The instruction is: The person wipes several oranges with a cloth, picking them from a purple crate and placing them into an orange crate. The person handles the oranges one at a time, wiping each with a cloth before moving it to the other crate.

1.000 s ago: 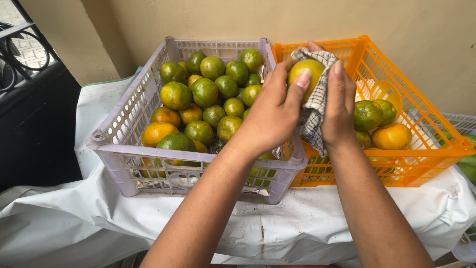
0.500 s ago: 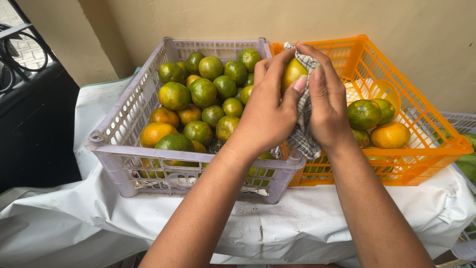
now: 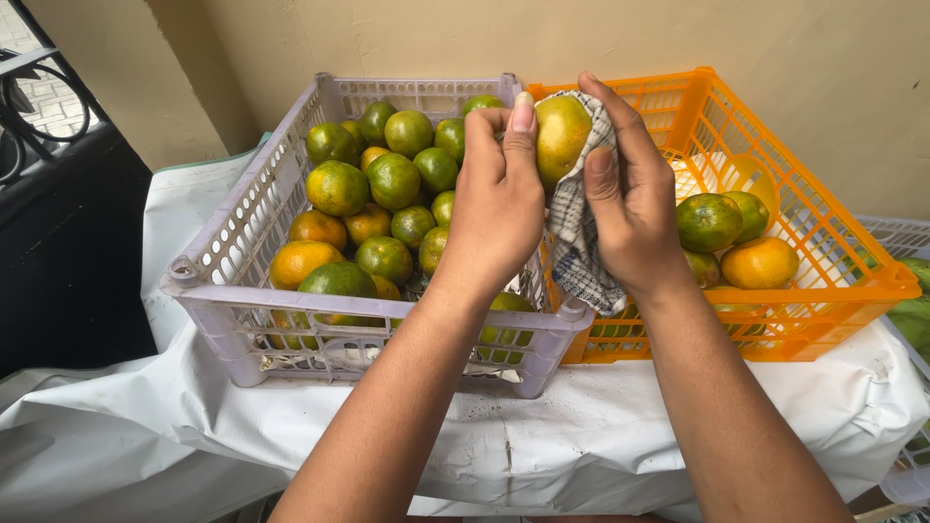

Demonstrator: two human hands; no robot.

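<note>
Table cover: nearest the camera, a white sheet is draped over the surface, creased and speckled with dark flecks below the crates.
Forearms: both rise from the bottom edge and meet above the seam between the two crates.
Left hand: the left hand has its fingers curled snugly round the near side of a yellow-green citrus fruit, thumb pointing straight up along the skin.
Right hand: the right hand presses a checked cloth against the fruit's far side, fingers closed over the fabric, forefinger stretched across the top.
Fruit position: held up in the air between both hands, above the inner walls of the crates, touching neither.
Cloth: its loose tail hangs down by the right wrist, just over the orange crate's near corner; how much of it wraps behind the fruit I cannot tell.
Lilac crate: the lilac crate sits to the left, heaped with green and orange citrus.
Orange crate: the orange crate to the right holds only a few fruits near its right wall.
Backdrop: a plain beige wall behind, a dark metal railing far left.
Risk: the grip looks like fingertips and fabric only, so a slick peel could squirt free and drop between the crates; the dangling cloth tail could also snag on the orange lattice.
</note>
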